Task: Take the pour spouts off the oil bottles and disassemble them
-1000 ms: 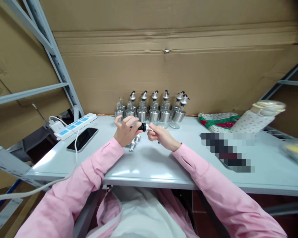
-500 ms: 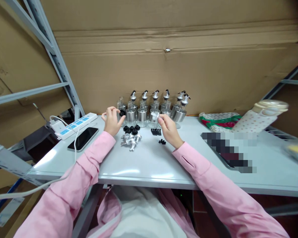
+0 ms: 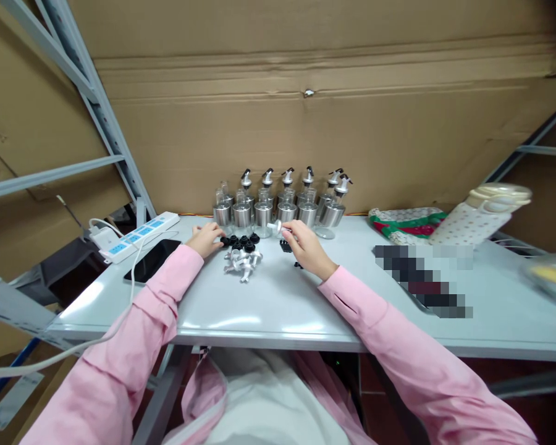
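Observation:
My left hand rests low on the table, its fingertips closed at a black ring-shaped stopper on the left edge of a cluster of black stoppers. Just in front of that cluster lies a pile of silver pourer spouts. Between the thumb and fingers of my right hand is another silver spout, held above the table. Small black levers and tiny black caps lie partly hidden by this hand.
Behind my hands stand rows of glass bottles with steel sleeves, several fitted with pourers. Left are a phone and a power strip with a cable. A dotted cup, a cloth and a blurred-out dark object lie right.
My left hand has come down from in front of the bottles, bringing the black stopper beside the others. My right hand, still with the spout, has shifted slightly left and toward me.

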`<state>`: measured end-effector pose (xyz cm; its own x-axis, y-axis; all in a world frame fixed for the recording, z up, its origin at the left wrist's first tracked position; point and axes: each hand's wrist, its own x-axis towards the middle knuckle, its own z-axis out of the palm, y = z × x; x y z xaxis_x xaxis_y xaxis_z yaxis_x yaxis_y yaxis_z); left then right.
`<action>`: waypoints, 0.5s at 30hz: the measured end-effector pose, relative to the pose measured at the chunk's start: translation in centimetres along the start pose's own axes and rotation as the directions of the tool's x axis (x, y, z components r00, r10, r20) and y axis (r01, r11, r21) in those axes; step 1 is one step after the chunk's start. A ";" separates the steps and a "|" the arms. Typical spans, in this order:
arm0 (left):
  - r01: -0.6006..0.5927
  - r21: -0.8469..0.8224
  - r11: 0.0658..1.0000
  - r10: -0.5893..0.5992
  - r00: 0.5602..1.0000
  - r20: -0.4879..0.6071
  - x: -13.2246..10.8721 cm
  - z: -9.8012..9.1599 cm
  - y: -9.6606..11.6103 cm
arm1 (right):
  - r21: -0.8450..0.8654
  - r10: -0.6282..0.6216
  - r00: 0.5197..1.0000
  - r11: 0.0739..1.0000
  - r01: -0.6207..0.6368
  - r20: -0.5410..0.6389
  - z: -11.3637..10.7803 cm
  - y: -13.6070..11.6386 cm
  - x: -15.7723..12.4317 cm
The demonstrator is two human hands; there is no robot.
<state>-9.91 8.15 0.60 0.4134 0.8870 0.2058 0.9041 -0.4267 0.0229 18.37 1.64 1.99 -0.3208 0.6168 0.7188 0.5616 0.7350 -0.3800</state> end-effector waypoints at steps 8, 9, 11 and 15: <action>-0.048 0.078 0.996 0.049 0.999 -0.005 0.1 0.6 0.1 | -0.106 -0.032 0.980 0.993 0.054 0.199 0.2 -0.9 -0.3; -0.054 0.109 0.993 0.056 0.998 -0.018 0.1 0.6 0.1 | -0.106 -0.041 0.974 0.992 0.066 0.224 0.3 -0.9 -0.3; -0.074 0.154 0.985 0.078 0.997 -0.023 0.1 0.5 0.0 | -0.099 -0.065 0.960 0.990 0.095 0.271 0.4 -0.7 -0.4; -0.088 0.133 0.987 0.088 0.996 0.009 -0.1 0.5 0.4 | -0.049 -0.106 0.920 0.990 0.134 0.376 0.9 -0.2 -0.7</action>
<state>-9.53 8.02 0.09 0.4921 0.8476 0.1985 0.8705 -0.4758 -0.1260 17.79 1.30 1.11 -0.6416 0.5961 0.4828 0.5504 0.7961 -0.2515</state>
